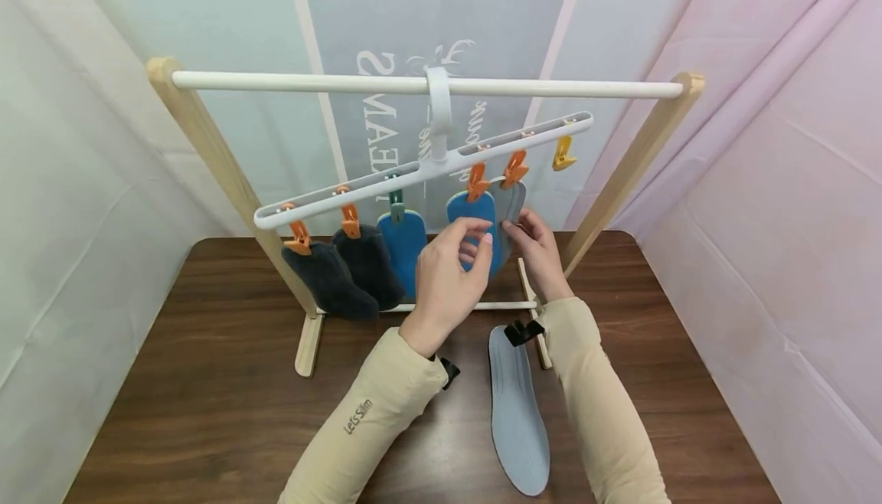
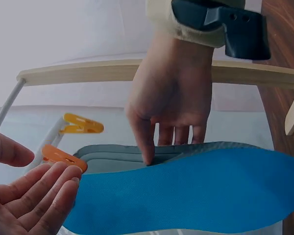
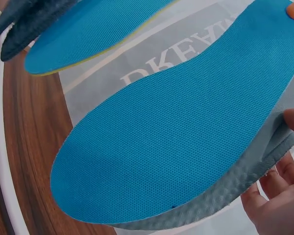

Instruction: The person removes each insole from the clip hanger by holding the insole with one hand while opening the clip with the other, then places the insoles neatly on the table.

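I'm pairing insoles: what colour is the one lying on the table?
That insole is light bluish grey, best seen in the head view.

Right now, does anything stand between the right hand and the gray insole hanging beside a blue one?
Nothing visible does: the right hand pinches the gray insole by its edge. The neighboring blue insole hangs alongside, not between them.

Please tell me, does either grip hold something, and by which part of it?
The right grip holds the hanging gray insole by one long edge, roughly midway along its length. The left grip holds nothing.
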{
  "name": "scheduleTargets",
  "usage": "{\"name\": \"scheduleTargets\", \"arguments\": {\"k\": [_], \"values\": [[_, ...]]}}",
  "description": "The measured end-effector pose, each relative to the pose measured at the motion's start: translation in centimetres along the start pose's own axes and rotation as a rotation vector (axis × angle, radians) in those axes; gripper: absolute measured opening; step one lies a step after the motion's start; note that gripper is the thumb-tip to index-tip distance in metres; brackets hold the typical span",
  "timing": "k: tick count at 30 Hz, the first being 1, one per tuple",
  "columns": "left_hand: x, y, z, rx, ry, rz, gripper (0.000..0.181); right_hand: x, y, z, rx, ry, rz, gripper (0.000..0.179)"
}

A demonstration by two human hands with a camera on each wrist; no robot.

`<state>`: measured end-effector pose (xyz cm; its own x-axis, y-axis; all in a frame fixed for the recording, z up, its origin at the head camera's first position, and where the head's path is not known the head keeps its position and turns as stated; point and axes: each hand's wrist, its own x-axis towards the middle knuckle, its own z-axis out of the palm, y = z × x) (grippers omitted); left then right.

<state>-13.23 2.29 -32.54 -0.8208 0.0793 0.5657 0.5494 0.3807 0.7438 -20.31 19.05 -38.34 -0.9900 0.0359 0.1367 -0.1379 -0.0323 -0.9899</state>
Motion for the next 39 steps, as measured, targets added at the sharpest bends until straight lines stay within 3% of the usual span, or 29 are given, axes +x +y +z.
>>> {"name": "scheduleTargets", "arguments": {"k": [10, 14, 19, 24, 29, 39], "values": [[0.2, 0.9, 0.3, -0.021, 0.018, 0.044, 0.029, -2.0, -0.4, -0.5, -0.027, 0.017, -0.002, 0.015], [0.5, 1.3, 0.5, -0.076, -0.001, 0.061, 0.04, -3.1, -0.2, -0.7, -0.032, 0.024, -0.028, 0.014], [0.9, 2.1, 1.0, -0.143, -0.058, 0.049, 0.052, -3.9, 0.0, -0.8, -0.039, 0.032, -0.073, 0.015], [1.3, 3.2, 1.5, -0.156, -0.157, 0.011, 0.063, -4.4, 0.1, -0.8, -0.044, 0.042, -0.112, 0.013], [1.8, 3.7, 2.0, -0.14, -0.233, 0.005, 0.059, -5.2, 0.1, -0.7, -0.052, 0.052, -0.129, 0.017], [2.8, 3.8, 2.9, -0.034, -0.18, 0.06, 0.045, -6.5, -0.2, -0.4, -0.093, 0.074, -0.134, 0.028]]}}
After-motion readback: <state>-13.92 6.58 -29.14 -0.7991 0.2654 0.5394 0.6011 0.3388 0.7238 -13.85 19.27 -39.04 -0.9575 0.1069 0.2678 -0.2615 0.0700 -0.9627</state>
